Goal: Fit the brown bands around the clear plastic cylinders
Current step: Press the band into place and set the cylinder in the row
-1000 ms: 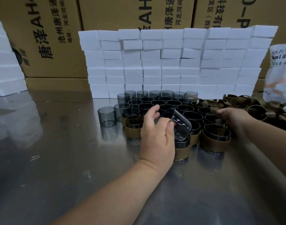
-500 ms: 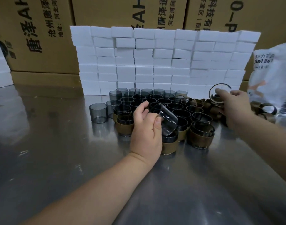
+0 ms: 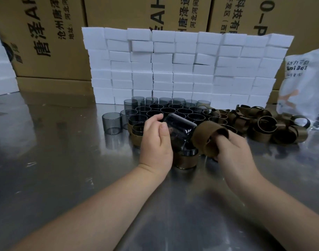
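Held cylinder: was lifted off the table and tipped on its side, one end turned right toward the brown band.
Left hand: gripped that cylinder, with the fingers curled over its far side and the thumb on its near side.
Brown band: was held just right of the cylinder's end; whether the two touched could not be told.
Right hand: held the band, fingertips hooked into its open ring.
Banded cylinder: stood upright on the table just below the two hands.
Bare cylinders: were packed in rows beyond the hands, with one lone cylinder apart to the left.
Loose bands: lay heaped to the right of the rows.
Metal table: carried everything and was reflective.
White blocks: were stacked as a wall at the far side.
Cardboard boxes: stood behind the wall.
White bag: sat at the far right.
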Action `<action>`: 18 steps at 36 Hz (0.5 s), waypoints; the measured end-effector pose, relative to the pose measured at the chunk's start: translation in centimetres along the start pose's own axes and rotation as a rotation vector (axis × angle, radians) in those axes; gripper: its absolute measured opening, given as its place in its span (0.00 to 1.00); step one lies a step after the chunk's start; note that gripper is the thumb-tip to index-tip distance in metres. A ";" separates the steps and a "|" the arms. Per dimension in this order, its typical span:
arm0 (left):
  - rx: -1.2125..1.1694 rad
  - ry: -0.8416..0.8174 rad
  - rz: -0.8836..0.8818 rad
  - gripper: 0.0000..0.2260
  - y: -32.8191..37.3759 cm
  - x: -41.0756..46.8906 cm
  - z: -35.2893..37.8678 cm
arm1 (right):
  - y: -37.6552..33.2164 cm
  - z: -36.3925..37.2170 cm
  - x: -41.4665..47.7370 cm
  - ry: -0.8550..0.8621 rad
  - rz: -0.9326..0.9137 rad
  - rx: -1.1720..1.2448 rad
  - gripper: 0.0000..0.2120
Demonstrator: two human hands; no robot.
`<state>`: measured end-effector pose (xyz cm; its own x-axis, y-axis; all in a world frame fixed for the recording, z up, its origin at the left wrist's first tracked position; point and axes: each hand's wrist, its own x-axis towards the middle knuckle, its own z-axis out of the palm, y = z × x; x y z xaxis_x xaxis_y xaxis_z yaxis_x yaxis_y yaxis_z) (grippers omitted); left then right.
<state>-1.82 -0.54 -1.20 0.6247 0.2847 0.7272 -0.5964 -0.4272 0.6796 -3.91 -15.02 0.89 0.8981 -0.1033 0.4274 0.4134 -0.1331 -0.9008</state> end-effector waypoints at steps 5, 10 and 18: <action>-0.097 -0.003 -0.006 0.16 0.8 -0.2 0.1 | 0.1 0.4 -0.6 -0.008 -0.087 0.004 0.22; -0.102 -0.026 0.044 0.15 1.3 -0.4 -0.2 | -0.1 0.1 -0.8 -0.084 -0.096 0.010 0.21; -0.251 0.048 0.047 0.11 1.9 -0.3 -0.6 | 0.5 0.4 -1.0 -0.186 -0.033 0.014 0.25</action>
<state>-3.43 -0.94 -0.13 0.5723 0.3126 0.7581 -0.7344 -0.2161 0.6434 -4.59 -14.58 0.00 0.8958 0.0849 0.4363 0.4439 -0.1200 -0.8880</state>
